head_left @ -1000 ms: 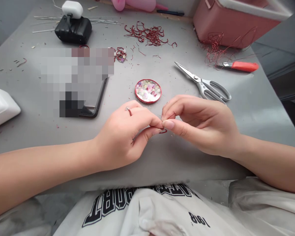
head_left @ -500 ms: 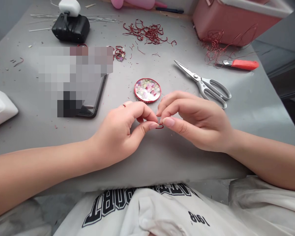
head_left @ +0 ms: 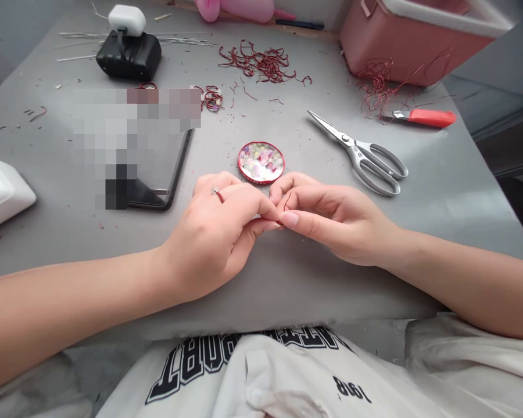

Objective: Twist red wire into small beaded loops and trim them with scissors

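Observation:
Between the fingertips of both hands is a small piece of dark red wire [head_left: 287,201], mostly hidden by the fingers. My left hand [head_left: 218,232] pinches it from the left, a red ring with a small bead on one finger. From the right, my right hand [head_left: 340,223] grips it between thumb and index finger, and the two hands touch at the tips. Just beyond them sits a round red-rimmed lid [head_left: 261,162] holding small pastel beads. Further back lie a pile of short red wire pieces [head_left: 264,62] and several beaded red wire loops [head_left: 211,98].
Silver scissors [head_left: 358,153] lie right of the lid, with a red-handled cutter [head_left: 430,118] and tangled thin wire [head_left: 377,84] behind. A pink bin [head_left: 396,43] stands back right. At left are a phone [head_left: 174,174], a black object [head_left: 129,57] and a white container [head_left: 4,194].
My left hand has rolled over, bringing its ring into fuller view. My right hand has shifted slightly left, and a bent wire end now shows above its thumb.

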Demonstrator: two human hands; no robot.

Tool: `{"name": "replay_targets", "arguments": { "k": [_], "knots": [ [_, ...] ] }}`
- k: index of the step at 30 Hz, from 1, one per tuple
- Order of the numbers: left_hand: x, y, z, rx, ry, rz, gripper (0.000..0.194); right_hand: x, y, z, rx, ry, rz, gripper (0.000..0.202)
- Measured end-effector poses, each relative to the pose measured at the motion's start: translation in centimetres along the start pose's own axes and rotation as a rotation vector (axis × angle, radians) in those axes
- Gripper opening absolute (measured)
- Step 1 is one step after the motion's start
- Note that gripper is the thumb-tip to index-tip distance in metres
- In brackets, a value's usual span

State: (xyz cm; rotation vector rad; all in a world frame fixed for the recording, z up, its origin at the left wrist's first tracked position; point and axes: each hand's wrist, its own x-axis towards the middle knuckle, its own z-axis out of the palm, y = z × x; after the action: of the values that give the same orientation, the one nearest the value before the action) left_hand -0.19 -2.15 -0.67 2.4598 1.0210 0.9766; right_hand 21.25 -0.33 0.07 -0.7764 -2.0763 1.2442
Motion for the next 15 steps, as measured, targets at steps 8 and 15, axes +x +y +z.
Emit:
{"name": "replay_targets", "arguments": {
  "k": [8, 15],
  "knots": [
    [0.37, 0.24, -0.04, -0.126, -0.056, -0.148, 0.011, -0.15, 0.17, 0.11, -0.055, 0.081, -0.026, 0.018],
    [0.72, 0.13, -0.10, -0.366, -0.097, -0.348, 0.013, -0.26, 0.39, 0.42, -0.378, 0.383, -0.232, 0.005]
  ]
}}
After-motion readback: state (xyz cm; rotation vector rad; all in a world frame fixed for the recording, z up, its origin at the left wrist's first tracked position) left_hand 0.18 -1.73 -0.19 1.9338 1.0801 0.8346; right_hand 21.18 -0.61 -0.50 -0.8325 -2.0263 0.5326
